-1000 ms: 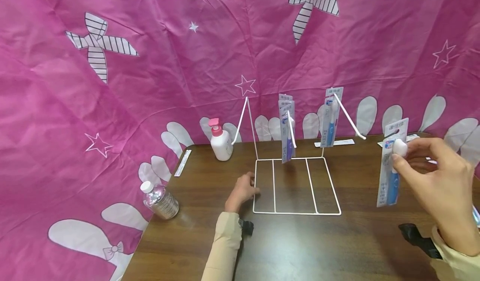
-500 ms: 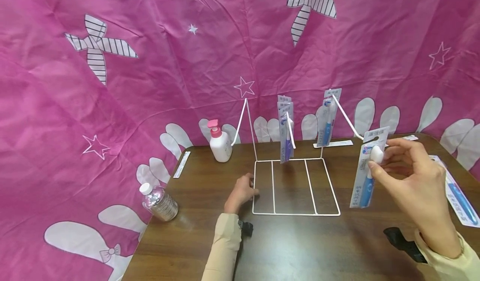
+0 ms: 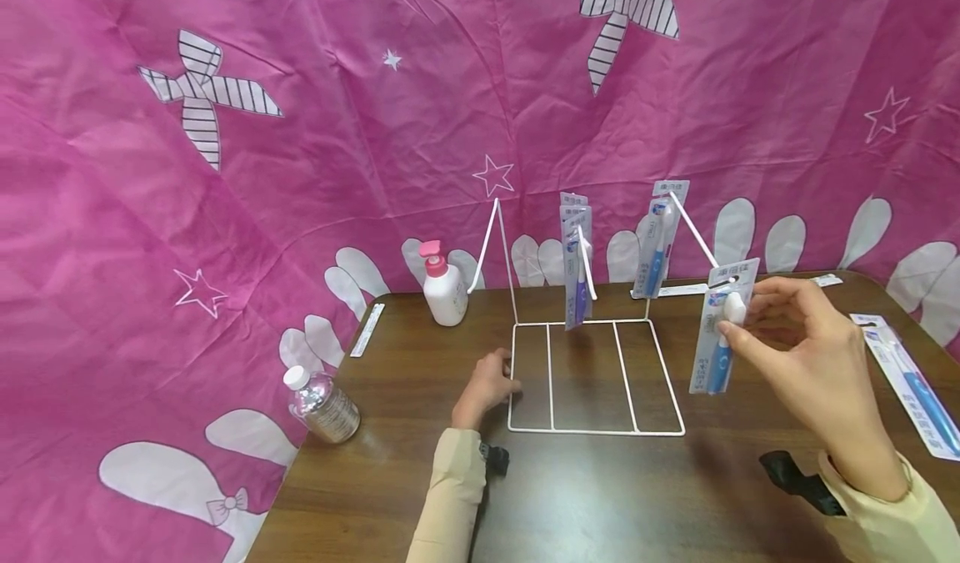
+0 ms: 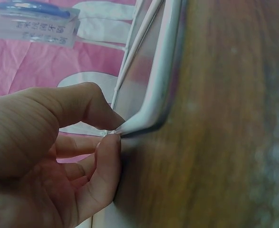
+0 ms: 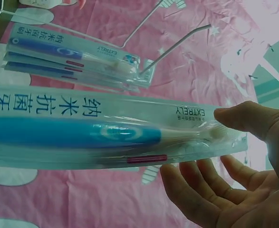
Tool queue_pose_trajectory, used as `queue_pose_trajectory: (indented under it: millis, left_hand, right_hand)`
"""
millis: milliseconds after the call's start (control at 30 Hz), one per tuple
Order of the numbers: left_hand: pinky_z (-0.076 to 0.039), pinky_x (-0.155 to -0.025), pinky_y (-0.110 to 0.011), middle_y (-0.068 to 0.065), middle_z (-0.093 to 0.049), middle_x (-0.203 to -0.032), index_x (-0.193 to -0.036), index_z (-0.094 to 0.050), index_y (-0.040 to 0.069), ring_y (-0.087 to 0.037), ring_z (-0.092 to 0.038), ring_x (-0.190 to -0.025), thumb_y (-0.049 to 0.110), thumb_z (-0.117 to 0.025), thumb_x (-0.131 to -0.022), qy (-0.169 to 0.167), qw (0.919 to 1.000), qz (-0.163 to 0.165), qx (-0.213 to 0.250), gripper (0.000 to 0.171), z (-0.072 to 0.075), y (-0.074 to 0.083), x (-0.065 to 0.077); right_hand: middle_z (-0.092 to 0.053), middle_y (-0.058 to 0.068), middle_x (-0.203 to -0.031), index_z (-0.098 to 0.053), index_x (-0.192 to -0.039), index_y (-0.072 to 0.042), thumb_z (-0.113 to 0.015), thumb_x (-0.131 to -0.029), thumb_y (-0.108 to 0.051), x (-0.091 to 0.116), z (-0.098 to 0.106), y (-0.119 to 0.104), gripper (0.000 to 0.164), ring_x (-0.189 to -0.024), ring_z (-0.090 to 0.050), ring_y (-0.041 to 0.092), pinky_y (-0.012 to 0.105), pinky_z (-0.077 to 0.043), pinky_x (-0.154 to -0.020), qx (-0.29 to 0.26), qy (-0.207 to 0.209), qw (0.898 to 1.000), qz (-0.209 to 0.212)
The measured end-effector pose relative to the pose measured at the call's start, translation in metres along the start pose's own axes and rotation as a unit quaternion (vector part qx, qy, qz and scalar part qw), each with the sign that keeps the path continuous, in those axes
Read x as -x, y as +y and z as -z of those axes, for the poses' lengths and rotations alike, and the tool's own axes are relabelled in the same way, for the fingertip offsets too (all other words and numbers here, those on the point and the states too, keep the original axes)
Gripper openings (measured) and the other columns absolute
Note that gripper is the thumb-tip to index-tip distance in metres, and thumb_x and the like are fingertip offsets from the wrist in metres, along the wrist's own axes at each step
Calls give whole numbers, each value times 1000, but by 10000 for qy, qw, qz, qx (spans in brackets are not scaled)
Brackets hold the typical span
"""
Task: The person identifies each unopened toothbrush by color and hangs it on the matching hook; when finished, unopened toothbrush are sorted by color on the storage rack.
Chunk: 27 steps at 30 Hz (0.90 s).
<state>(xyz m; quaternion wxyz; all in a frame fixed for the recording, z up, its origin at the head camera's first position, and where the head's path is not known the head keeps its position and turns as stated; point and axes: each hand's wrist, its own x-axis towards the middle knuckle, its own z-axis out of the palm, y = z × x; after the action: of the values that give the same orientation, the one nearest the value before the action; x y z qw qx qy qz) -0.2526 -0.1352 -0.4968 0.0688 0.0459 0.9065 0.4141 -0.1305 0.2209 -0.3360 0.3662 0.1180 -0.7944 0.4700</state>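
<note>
My right hand (image 3: 813, 354) pinches a packaged blue toothbrush (image 3: 707, 342) between thumb and fingers near the brush head. The pack hangs upright, its hole at the tip of the right hook (image 3: 696, 233) of a white wire rack (image 3: 600, 433). In the right wrist view, the clear pack (image 5: 72, 135) lies across the frame, the thumb on its face and fingers beneath. My left hand (image 3: 487, 384) pinches the left base wire of the rack, thumb and forefinger meeting at the wire (image 4: 158, 71). A packaged blue toothbrush (image 3: 657, 250) hangs deeper on the right hook; purple toothbrushes (image 3: 576, 284) hang on the middle hook.
A white pump bottle (image 3: 446, 296) stands behind the rack's left side; a clear bottle with a white cap (image 3: 326, 409) is at the left table edge. Another packaged toothbrush (image 3: 911, 388) lies on the right. A pink patterned cloth (image 3: 337, 146) hangs behind the table.
My right hand has moved left with the packaged toothbrush, bringing its hole to the right hook's tip. The left hand stays on the rack.
</note>
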Motion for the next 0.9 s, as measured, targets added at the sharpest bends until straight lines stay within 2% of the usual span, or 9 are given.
queue_pose_trajectory:
  millis: [200, 500, 633, 900]
  left_hand:
    - [-56, -52, -28, -9, -56, -87, -130, -54, -8, -16, -58, -59, -5, -77, -81, 15, 10000, -34, 38, 55, 0, -1, 0]
    - [-56, -51, -27, -9, -56, -87, -129, -55, -7, -16, -58, -58, -5, -77, -80, 34, 10000, -30, 28, 54, -1, -1, 1]
    - [-55, -52, -28, -8, -57, -86, -129, -55, -7, -16, -59, -58, -5, -78, -79, 42, 10000, 6, -65, 55, 0, -1, 1]
    - [-55, -52, -28, -9, -57, -86, -131, -55, -8, -17, -59, -56, -4, -78, -78, 43, 9999, 31, -125, 58, -1, -1, -2]
  right_hand:
    - [-63, -19, -93, -61, -112, 8, -83, -65, 20, -5, -7, 10, 53, -82, -62, -8, 3, -48, -75, -96, -88, 9998, 161]
    - [-62, -21, -94, -59, -112, 8, -83, -67, 19, -13, -18, 24, 52, -85, -62, -10, 4, -48, -77, -129, -109, 9999, -33]
    - [-62, -25, -92, -60, -111, 9, -84, -68, 16, -18, -23, 29, 49, -82, -62, -13, 4, -47, -75, -84, 1, 9999, -128]
    - [-60, -29, -95, -60, -109, 10, -84, -69, 13, -32, -34, 40, 47, -90, -60, -14, 5, -45, -78, -121, 249, 9995, -157]
